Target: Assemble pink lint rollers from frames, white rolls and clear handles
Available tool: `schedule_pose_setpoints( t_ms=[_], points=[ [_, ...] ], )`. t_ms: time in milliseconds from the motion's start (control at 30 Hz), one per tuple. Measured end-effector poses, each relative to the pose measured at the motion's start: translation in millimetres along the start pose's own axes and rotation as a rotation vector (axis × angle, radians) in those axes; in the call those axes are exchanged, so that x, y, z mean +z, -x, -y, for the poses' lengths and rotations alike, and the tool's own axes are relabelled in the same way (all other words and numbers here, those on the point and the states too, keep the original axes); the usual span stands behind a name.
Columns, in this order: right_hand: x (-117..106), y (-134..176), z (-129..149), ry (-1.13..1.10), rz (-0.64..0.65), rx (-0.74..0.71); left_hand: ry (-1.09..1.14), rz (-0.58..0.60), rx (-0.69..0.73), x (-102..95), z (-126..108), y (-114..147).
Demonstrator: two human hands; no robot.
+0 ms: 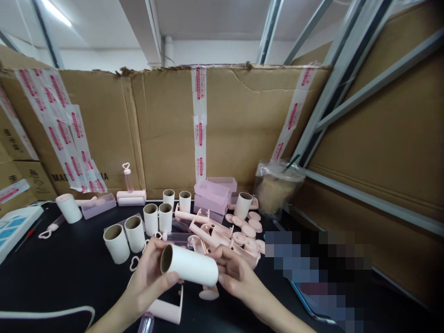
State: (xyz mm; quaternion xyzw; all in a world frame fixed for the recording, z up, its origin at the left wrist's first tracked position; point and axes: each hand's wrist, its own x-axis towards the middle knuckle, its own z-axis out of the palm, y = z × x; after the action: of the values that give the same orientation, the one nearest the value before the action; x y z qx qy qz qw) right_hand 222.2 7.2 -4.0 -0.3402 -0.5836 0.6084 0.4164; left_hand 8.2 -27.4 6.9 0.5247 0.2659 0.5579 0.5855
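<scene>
A white lint roll (194,266) with a brown cardboard core lies nearly level between my hands, above the black table. My left hand (151,273) grips its open left end, thumb in front and fingers behind. My right hand (239,277) is closed at the other end, thumb and fingertips against its rim; whether a small part is in those fingers is hidden. Below the roll are a pink roller frame (166,309) and a pink round cap (209,292). Behind it lie several pink roller frames (215,233) and a heap of pink caps (248,230).
Several white lint rolls (117,244) stand upright at left centre. Lilac boxes (211,194) are stacked at the back. A bagged drink cup (275,187) stands back right, and a blue-edged phone-like object (305,303), partly pixelated, lies at right. A white cable (52,313) crosses the left front.
</scene>
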Motion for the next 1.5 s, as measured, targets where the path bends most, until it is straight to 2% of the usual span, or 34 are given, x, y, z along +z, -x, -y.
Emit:
schedule_pose_setpoints(
  t_ms=[133,300,900,1167,1300,1500],
  points=[
    [-1.7,1.8,4.8,0.076,-0.087,-0.060,0.059,0.052,-0.052,1.1,0.7,2.4],
    [-5.9,4.1,6.0,-0.129,0.059,-0.033,-0.005,0.011,0.011,-2.0,2.3,4.1],
    [-3.9,5.1,2.4,-0.260,0.096,0.023,0.002,0.028,0.038,-3.3,0.7,-0.1],
    [-6.0,5.3,0.5,-0.250,0.111,0.025,-0.014,0.044,0.014,-6.3,2.5,1.2],
    [-3.7,6.4,4.7,-0.227,0.139,0.073,-0.050,0.048,0.030,-7.4,5.0,2.5],
    [-0.8,6.2,9.9,-0.109,0.088,0.032,-0.025,0.072,0.019,-2.5,7.2,4.3]
  ],
)
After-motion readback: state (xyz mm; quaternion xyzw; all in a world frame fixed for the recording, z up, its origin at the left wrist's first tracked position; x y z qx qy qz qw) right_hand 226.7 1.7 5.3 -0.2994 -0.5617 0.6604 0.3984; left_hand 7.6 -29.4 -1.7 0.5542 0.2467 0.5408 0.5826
